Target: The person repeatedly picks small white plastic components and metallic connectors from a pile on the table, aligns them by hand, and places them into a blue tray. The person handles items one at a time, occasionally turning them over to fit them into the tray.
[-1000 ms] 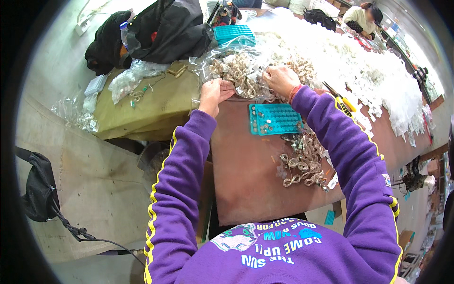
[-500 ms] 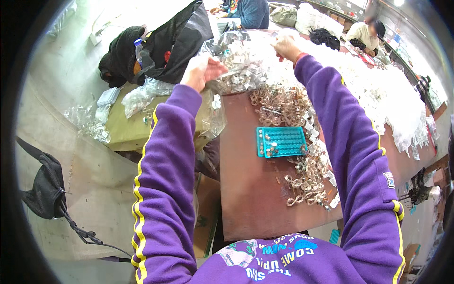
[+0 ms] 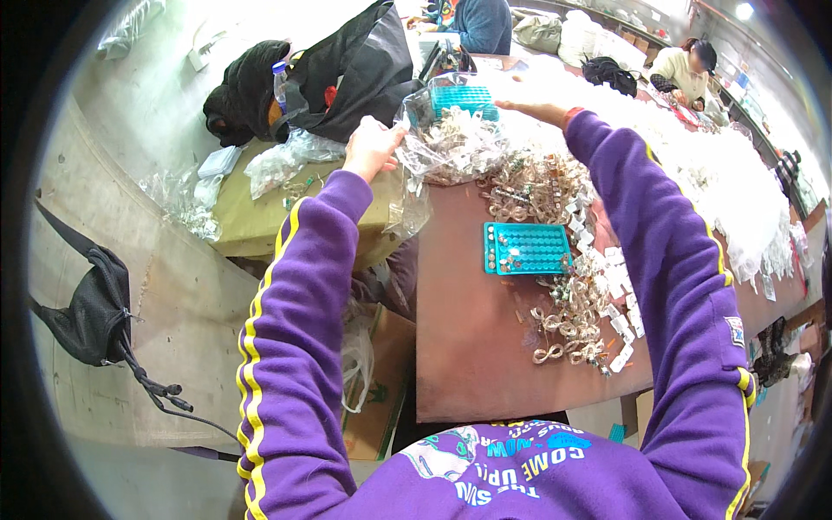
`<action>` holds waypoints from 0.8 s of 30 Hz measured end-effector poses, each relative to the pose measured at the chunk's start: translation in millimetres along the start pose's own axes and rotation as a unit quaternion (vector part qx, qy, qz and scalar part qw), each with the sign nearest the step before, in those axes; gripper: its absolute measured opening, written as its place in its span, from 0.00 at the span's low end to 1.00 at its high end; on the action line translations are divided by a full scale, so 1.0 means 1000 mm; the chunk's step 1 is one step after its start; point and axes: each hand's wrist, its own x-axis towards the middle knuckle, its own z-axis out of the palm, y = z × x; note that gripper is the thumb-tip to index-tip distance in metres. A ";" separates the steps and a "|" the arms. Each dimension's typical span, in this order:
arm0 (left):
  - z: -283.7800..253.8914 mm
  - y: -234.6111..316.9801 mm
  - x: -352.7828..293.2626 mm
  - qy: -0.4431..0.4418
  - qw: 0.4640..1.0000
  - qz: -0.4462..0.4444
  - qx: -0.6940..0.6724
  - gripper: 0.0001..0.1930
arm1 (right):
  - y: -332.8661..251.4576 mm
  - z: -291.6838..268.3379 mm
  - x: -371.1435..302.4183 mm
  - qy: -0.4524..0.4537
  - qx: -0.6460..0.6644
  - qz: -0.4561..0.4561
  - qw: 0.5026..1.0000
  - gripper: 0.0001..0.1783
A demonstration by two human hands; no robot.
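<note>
My left hand (image 3: 373,149) is closed on the edge of a clear plastic bag (image 3: 414,195), beside a black bag. Many small pieces with white tags (image 3: 464,146) lie in and around the clear bag. A teal tray (image 3: 465,98) shows behind these pieces, seemingly partly under the plastic. To its right my right hand (image 3: 542,113) is held out flat with its fingers stretched, washed out by glare; nothing shows in it. Nearer to me, a second teal tray (image 3: 527,249) with rows of slots lies on the brown table (image 3: 468,347), several small round pieces along its left and lower parts.
Beige looped bands (image 3: 563,334) and white tags are heaped right of the near tray. A bright white pile (image 3: 724,212) covers the table's right side. The black bag (image 3: 351,74) and a bottle (image 3: 279,85) stand at the back left. Two people sit farther off.
My left hand has gone from open to closed on the bag's edge. My right hand has come lower and opened from a closed grip. The far teal tray now shows at the bag.
</note>
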 end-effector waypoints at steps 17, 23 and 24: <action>0.017 -0.010 0.078 0.086 0.953 0.155 0.247 0.13 | 0.001 0.031 0.034 0.201 -0.281 -0.078 0.935 0.20; 0.028 0.009 0.066 0.156 0.943 0.186 0.228 0.13 | 0.011 0.026 0.034 0.294 -0.222 -0.054 0.928 0.20; 0.033 0.005 0.062 0.156 0.935 0.168 0.272 0.13 | 0.017 0.029 0.030 0.235 -0.259 -0.012 0.937 0.20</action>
